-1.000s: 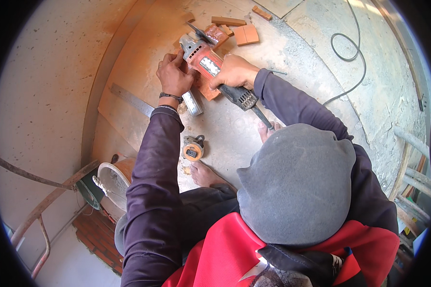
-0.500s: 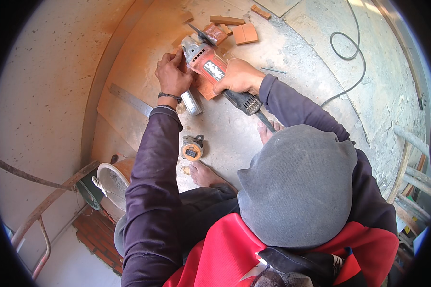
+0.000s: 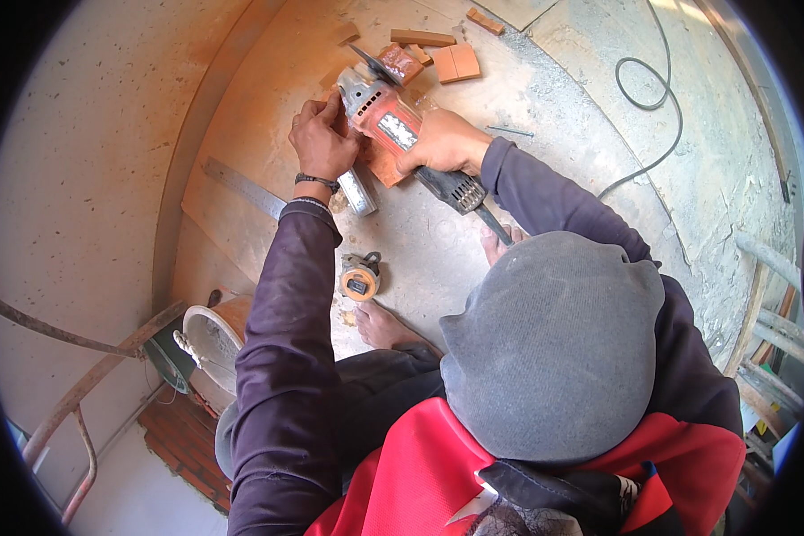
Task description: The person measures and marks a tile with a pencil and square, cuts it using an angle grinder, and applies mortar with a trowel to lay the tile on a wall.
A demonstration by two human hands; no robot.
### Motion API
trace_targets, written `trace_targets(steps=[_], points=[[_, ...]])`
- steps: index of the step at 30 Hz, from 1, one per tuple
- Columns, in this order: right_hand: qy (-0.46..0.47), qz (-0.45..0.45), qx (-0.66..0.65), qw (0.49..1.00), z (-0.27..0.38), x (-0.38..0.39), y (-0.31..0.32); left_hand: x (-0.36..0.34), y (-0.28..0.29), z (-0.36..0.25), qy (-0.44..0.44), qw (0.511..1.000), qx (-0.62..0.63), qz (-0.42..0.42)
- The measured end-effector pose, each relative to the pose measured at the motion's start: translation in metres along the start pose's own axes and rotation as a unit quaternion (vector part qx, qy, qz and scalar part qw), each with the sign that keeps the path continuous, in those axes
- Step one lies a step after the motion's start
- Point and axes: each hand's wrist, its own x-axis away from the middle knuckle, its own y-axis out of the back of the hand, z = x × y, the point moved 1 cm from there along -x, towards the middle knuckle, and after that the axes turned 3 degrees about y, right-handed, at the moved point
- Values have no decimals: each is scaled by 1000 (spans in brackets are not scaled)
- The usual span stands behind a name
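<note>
My left hand [image 3: 322, 138] is closed at the head of a red angle grinder [image 3: 382, 114], its fingertips partly hidden. My right hand [image 3: 442, 143] grips the grinder's body. The disc [image 3: 375, 62] tilts over pieces of terracotta tile [image 3: 457, 62] at the top. A larger tile [image 3: 384, 165] lies under the tool, beside a silver metal bar [image 3: 357, 195] below my left hand. Farther left lies a steel ruler [image 3: 241, 185]. An orange-and-black tape measure [image 3: 359, 277] sits near a bare foot [image 3: 382, 329].
A grey-covered head [image 3: 549, 348] fills the lower middle. A bucket [image 3: 207, 344] and bent metal tubing [image 3: 94, 384] stand at lower left by the wall [image 3: 80, 161]. A black cord [image 3: 652, 161] curves across the right floor. Pipes [image 3: 768, 259] lie at the right edge.
Since one second ago, my right hand has slid slightly right and down, and the grinder has shifted slightly with its head upward. Almost nothing differs over the last half second.
</note>
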Motion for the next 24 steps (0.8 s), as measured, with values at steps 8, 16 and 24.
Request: trace_targets(steps=[8, 16, 24], points=[[-17, 13, 18, 1000, 3, 9, 2, 0, -1, 3, -13, 1000, -5, -7], [-22, 14, 8, 1000, 4, 7, 3, 0, -2, 3, -13, 1000, -5, -13], [-23, 5, -6, 1000, -4, 12, 0, 0, 0, 0, -28, 999, -4, -26]])
